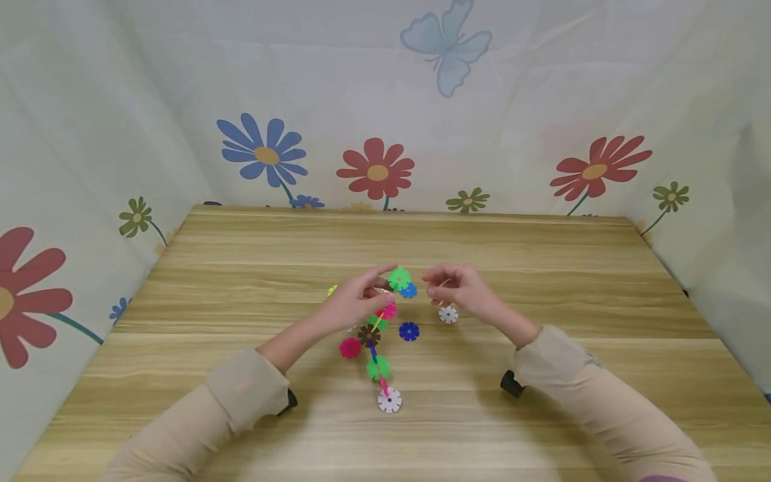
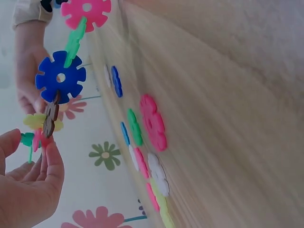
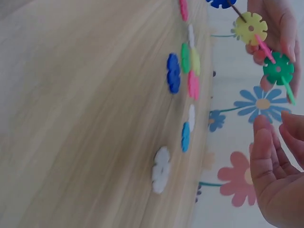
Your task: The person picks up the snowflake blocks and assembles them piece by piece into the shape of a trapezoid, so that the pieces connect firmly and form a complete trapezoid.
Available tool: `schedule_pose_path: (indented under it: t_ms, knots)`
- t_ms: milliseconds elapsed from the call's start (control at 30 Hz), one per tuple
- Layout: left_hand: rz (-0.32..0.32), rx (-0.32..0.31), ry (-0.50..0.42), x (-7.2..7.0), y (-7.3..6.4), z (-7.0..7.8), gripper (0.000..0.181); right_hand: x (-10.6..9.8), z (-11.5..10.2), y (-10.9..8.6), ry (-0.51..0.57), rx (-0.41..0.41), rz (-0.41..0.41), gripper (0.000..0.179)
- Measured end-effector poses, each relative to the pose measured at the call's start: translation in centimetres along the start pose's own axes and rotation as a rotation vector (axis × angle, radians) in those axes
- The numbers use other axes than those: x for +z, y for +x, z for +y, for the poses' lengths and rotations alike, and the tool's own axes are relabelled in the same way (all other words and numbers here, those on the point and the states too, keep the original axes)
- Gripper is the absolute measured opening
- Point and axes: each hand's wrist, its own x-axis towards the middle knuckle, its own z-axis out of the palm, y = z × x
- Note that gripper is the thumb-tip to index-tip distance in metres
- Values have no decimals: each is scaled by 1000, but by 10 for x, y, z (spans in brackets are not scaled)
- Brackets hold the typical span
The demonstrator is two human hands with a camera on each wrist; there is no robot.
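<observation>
My left hand (image 1: 355, 301) pinches a chain of slotted plastic flower discs near its far end, thumb and fingers at a pink disc (image 1: 386, 310). The chain runs through a yellow disc (image 3: 251, 28), a brown disc (image 1: 369, 336), a blue disc (image 2: 61, 77) and a green disc (image 1: 378, 367) to a white disc (image 1: 389, 399) nearest me. Beyond the fingers stick out a darker green disc (image 3: 278, 69) and a light green disc (image 1: 399, 279). My right hand (image 1: 460, 289) hovers just right of that end, thumb and fingers apart with nothing between them.
Loose discs lie on the wooden table (image 1: 542, 268) under the hands: a dark blue disc (image 1: 409, 331), a white disc (image 1: 448, 314), a pink disc (image 1: 350, 347), a light blue disc (image 1: 409, 290) and several more. A flower-printed curtain (image 1: 512, 134) surrounds the back and sides.
</observation>
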Motion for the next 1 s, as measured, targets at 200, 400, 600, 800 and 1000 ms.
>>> schedule_pose_path:
  t_ms: [200, 400, 600, 800, 1000]
  knots:
    - [77, -15, -40, -7, 9, -24, 54, -13, 18, 1, -141, 14, -62, 27]
    - [112, -40, -50, -13, 7, -26, 54, -22, 30, 1, -282, 36, -102, 27]
    - [129, -65, -47, -14, 6, -24, 54, -24, 41, 1, -365, 69, -144, 32]
    - [140, -68, -37, -14, 5, -26, 58, -23, 46, 0, -436, 51, -187, 35]
    - [154, -40, 21, -15, 6, -30, 61, -21, 47, 0, -460, 52, -199, 31]
